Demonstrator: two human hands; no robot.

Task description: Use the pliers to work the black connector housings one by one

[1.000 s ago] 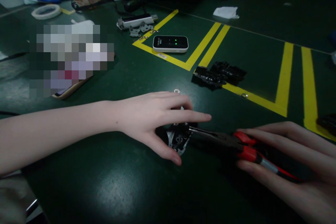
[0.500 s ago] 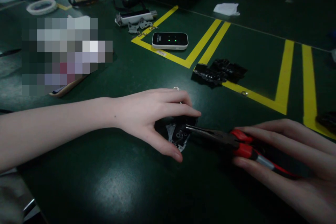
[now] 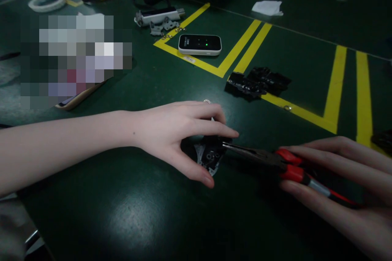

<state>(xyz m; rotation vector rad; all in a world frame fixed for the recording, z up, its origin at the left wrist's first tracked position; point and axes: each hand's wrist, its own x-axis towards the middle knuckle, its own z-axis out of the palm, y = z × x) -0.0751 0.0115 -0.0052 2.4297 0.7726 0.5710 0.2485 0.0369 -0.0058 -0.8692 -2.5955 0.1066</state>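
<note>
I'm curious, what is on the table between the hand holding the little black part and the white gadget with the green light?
Only a small metal ring beside the left hand; otherwise bare green table up to the gadget, in the head view.

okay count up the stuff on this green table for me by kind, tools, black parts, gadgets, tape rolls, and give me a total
Pliers, red-handled, in the right hand: 1
Black parts: 3, the small part under the left hand and two black pieces by the yellow line
Gadgets: 2, the dark device with a green light and the white unit behind it
Tape roll: 1
Total: 7
</note>
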